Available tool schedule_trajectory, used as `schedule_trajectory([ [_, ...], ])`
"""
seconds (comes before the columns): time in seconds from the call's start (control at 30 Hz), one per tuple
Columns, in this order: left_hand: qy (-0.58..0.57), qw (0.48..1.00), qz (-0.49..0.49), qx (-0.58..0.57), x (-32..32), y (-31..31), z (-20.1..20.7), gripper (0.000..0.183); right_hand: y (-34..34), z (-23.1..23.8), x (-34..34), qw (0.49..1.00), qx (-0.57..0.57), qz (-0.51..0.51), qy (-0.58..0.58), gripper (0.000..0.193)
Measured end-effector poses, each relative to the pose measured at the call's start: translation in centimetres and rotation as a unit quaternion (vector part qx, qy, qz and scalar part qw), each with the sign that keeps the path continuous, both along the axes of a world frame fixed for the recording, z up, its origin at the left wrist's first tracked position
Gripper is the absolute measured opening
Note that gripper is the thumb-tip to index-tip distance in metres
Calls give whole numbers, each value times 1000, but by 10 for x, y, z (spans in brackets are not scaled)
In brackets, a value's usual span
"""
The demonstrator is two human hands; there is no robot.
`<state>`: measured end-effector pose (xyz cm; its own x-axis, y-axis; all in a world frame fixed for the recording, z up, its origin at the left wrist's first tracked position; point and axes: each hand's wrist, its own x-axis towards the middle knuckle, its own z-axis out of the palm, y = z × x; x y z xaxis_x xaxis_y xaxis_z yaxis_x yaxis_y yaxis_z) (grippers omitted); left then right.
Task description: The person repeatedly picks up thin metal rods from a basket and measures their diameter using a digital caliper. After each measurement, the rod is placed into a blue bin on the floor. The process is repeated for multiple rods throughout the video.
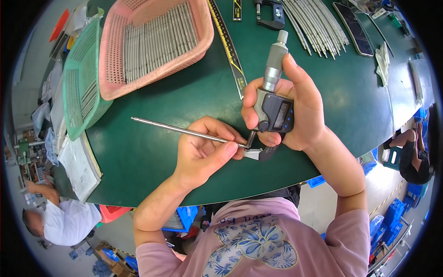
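My left hand [201,150] pinches a thin metal rod [175,129], its free end pointing up and to the left. The rod's other end sits at the measuring gap of a digital micrometer [277,111], between spindle and anvil; whether both faces touch it I cannot tell. Wrapped around the micrometer's body is my right hand [302,104], thumb up along the barrel and fingers beneath the frame. The small display faces up, and the silver thimble points away from me.
A pink basket [152,85] full of metal rods stands at the far left, beside a green basket [76,99]. More rods [318,27], a second micrometer [272,16], a steel ruler [229,51] and a phone [353,28] lie farther back. Papers [79,166] rest at the left edge. Other people sit on both sides.
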<state>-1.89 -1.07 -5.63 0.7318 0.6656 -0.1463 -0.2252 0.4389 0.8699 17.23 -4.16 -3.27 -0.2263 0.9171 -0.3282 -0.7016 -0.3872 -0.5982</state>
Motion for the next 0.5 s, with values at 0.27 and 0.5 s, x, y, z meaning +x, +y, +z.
schedule_trajectory([
  [0.27,18,1000,14,1,3,-1,6,13,0,-2,1,1000,9,-5,-7,73],
  [0.5,33,999,10,-4,1,1,5,13,-1,-1,-1,1000,24,-14,-14,72],
])
